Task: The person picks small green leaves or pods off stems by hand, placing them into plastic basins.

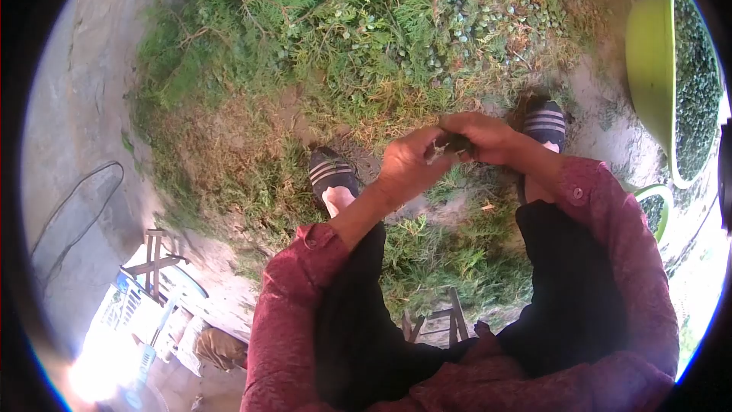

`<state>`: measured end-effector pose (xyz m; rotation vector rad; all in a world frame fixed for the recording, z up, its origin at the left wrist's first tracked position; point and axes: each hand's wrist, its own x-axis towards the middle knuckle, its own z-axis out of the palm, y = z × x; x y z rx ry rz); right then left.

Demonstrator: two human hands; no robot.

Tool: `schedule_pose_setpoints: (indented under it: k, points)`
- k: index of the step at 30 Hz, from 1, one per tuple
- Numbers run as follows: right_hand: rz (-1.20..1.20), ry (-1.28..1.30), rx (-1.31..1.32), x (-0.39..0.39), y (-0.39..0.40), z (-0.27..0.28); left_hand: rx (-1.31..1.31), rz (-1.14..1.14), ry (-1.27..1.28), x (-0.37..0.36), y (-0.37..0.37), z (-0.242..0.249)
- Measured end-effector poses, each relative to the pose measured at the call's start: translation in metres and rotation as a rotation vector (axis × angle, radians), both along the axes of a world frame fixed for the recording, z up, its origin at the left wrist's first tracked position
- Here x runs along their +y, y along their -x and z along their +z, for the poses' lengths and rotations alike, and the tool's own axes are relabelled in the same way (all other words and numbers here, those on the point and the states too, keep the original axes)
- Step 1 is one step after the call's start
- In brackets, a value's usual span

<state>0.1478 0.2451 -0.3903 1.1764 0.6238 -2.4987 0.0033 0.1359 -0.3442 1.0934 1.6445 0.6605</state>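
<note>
My left hand [412, 162] and my right hand [483, 137] meet in front of me, between my feet and above the ground litter. The fingers of both are curled inward and nearly touch. Between them is a small dark clump [457, 145], partly covered by the fingers and too blurred to name. Just beyond my hands spreads a large heap of green conifer branches [358, 23], with pale bluish cones or berries [465, 30] among the sprays. Brownish trimmings [229, 130] lie on its nearer side.
A lime-green tub [648, 69] on the right holds many small dark green pieces [695, 91]. Below it is a smaller green container [665, 214]. Loose green sprigs [435, 259] lie between my legs, near a wooden stool [438, 324]. A looped cable [80, 183] lies at left, near a wooden frame [155, 263].
</note>
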Motion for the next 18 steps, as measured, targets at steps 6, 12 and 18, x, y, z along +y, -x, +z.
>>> schedule_pose_setpoints:
  k: [6, 12, 18]
  points:
    - [0.092, 0.017, -0.046, 0.002, -0.006, 0.0, 0.468, 0.167, -0.125, -0.008, 0.036, -0.072]
    - [0.115, -0.016, -0.02, 0.003, -0.003, 0.005, 0.628, 0.028, 0.001, 0.002, 0.034, -0.068]
    - [0.059, 0.023, -0.037, 0.003, -0.006, 0.002, 0.422, 0.164, 0.056, 0.002, 0.027, -0.051]
